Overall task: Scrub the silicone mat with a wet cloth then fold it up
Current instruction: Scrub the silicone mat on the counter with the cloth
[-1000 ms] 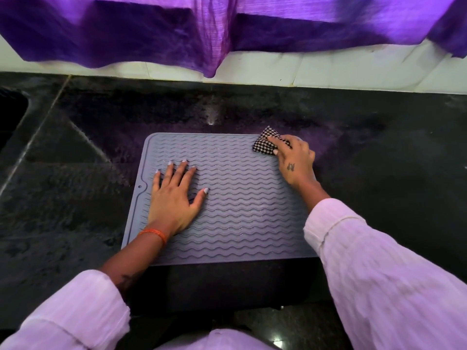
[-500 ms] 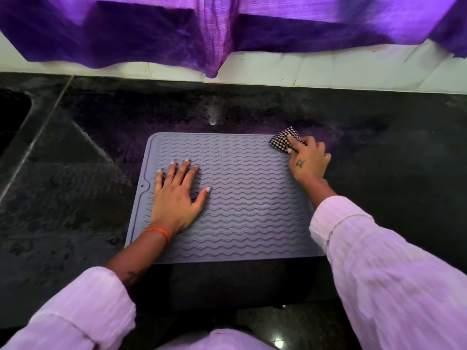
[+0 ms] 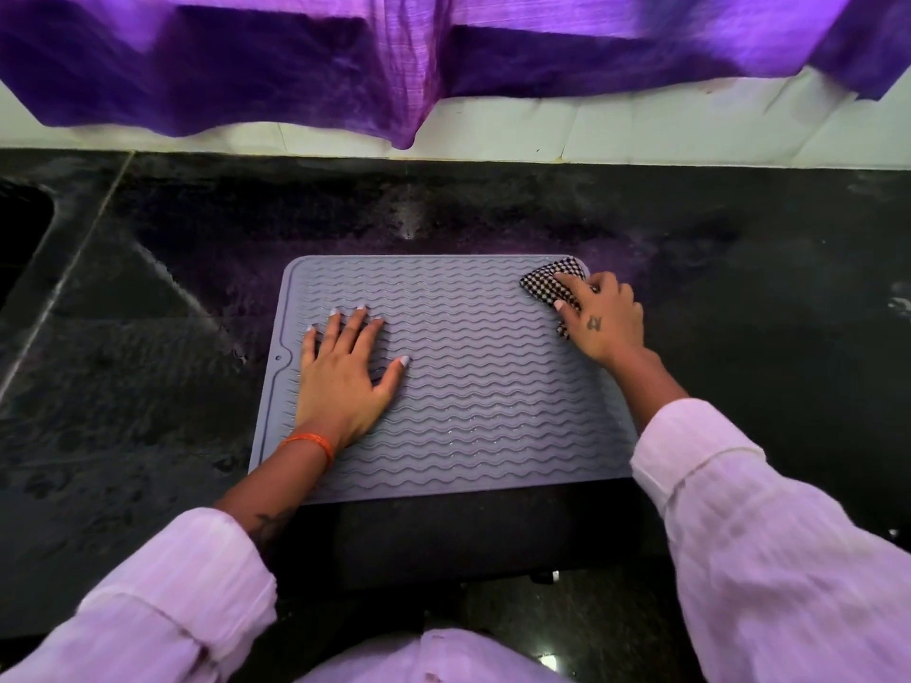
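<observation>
Item: grey ribbed silicone mat (image 3: 493, 386), flat on the black counter (image 3: 148, 411), near edge. My left hand (image 3: 345, 382) lies splayed on it, pinning it against sliding. My right hand (image 3: 599, 317) grips the checked cloth (image 3: 544, 283), scrubbing the far right corner.

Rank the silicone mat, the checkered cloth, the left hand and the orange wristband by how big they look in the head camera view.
1. Grey silicone mat, by far.
2. Left hand, flat on the mat.
3. Checkered cloth; partly hidden under the right hand, so its full size is unsure.
4. Orange wristband.
</observation>
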Demonstrator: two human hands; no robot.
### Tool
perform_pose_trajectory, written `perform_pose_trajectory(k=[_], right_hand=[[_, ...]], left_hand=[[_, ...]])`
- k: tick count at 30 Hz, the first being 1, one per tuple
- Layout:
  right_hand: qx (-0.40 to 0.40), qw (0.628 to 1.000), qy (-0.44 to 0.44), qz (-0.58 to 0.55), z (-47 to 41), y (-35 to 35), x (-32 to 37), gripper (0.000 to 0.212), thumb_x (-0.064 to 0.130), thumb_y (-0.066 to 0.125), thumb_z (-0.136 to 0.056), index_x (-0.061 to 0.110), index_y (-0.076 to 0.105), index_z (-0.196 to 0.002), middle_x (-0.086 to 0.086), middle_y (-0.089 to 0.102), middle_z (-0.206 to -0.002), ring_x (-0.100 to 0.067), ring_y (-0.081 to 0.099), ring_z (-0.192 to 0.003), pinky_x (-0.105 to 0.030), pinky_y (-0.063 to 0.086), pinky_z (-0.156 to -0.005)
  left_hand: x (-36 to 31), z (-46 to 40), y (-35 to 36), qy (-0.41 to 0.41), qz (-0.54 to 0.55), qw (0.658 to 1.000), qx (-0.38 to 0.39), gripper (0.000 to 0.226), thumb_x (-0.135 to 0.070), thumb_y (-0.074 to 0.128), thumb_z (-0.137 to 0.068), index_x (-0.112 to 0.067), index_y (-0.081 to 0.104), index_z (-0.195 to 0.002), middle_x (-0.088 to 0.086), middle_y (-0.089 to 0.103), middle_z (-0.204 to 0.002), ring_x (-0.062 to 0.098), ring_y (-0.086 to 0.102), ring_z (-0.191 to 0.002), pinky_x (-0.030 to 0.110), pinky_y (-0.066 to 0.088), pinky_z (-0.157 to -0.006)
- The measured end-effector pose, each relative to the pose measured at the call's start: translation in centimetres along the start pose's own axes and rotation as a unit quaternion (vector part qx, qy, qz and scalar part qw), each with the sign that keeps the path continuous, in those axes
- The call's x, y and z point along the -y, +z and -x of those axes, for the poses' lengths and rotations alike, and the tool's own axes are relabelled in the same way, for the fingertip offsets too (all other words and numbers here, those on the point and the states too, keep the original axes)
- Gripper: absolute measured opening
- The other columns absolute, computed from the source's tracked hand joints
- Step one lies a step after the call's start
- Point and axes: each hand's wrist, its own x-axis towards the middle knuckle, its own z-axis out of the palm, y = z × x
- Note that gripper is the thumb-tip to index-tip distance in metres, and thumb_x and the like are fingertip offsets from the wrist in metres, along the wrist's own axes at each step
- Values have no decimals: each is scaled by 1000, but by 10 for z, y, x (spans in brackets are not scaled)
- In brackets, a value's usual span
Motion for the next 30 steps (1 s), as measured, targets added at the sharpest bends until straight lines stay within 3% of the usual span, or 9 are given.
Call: perform_pose_trajectory(k=[4, 10, 13, 16, 21, 26, 30], right_hand=[[-61, 998, 10, 21, 37, 9, 0, 46, 38, 46, -93, 33, 40, -139, -13, 46, -121, -34, 43, -103, -42, 37, -84], [-8, 1000, 0, 26, 41, 4, 3, 45, 37, 41, -96, 34, 36, -141, -12, 39, -130, -32, 39, -110, -43, 36, -90], [-42, 999, -7, 1, 60, 2, -3, 44, 33, 46, -94, 33, 41, -138, -14, 44, -121, -32, 42, -103, -42, 38, -85], [-75, 997, 3, 14, 97, 14, 4, 45, 33, 47, -94, 34, 42, -138, -13, 45, -125, -33, 43, -100, -42, 37, -81], [-29, 999, -10, 15, 84, 3, 2, 45, 35, 41, -95, 36, 38, -140, -11, 41, -128, -30, 39, -106, -40, 35, -87], [-71, 997, -4, 7, 124, 14, 9, 43, 32, 50, -91, 37, 46, -134, -12, 46, -123, -31, 42, -99, -41, 37, -80], [-38, 999, -9, 25, 118, 8, 11, 41, 33, 44, -94, 38, 43, -135, -9, 41, -129, -28, 39, -105, -40, 33, -85]], left_hand=[[1, -1, 3, 1, -2, 1000, -3, 75, -69, 18, -85, -26, 34, -145, -3, 25, -156, 21, 13, -146, 46, 3, -119], [1, -1, 3, 2, -3, 1000, -1, 74, -68, 19, -86, -26, 32, -146, -3, 25, -156, 21, 12, -146, 45, 2, -119], [2, -1, 3, 1, 0, 1000, -4, 75, -68, 19, -86, -26, 32, -146, -2, 24, -156, 21, 12, -146, 45, 2, -119], [2, -1, 4, 3, -6, 1000, -3, 74, -68, 19, -86, -26, 32, -146, -2, 25, -156, 21, 13, -146, 45, 2, -119], [1, -1, 3, 2, -2, 1000, -3, 73, -66, 21, -87, -25, 32, -146, -1, 24, -156, 22, 12, -146, 45, 2, -119], [2, -1, 5, 2, -2, 1000, -5, 73, -67, 21, -87, -25, 33, -146, -1, 25, -156, 22, 13, -146, 45, 2, -119], [0, -1, 3, 2, 1, 1000, -3, 73, -66, 22, -87, -24, 34, -146, 0, 26, -156, 22, 13, -146, 45, 3, -119]])
